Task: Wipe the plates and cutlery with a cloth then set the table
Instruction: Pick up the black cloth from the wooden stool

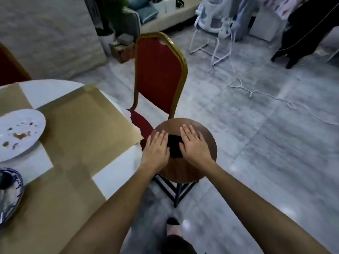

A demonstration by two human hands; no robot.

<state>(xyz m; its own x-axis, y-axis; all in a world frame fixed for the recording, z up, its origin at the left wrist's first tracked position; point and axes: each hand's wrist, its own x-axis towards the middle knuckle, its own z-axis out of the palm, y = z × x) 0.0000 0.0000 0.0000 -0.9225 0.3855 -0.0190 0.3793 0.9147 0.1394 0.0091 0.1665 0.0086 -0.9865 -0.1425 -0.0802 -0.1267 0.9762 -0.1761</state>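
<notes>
We press left hand (156, 150) and right hand (194, 146) flat, fingers straight, on the black fabric cloth (174, 146) at the round brown wooden stool (183, 174) centre; 1 stained white plate (20, 132) at the white table (117, 173) left edge.

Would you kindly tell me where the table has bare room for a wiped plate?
Free: the brown paper between the dirty white plate and the table edge by the red chair, and the near stretch right of the blue-patterned dish. Crowded: the stool, where left hand and right hand press the dark cloth.
</notes>
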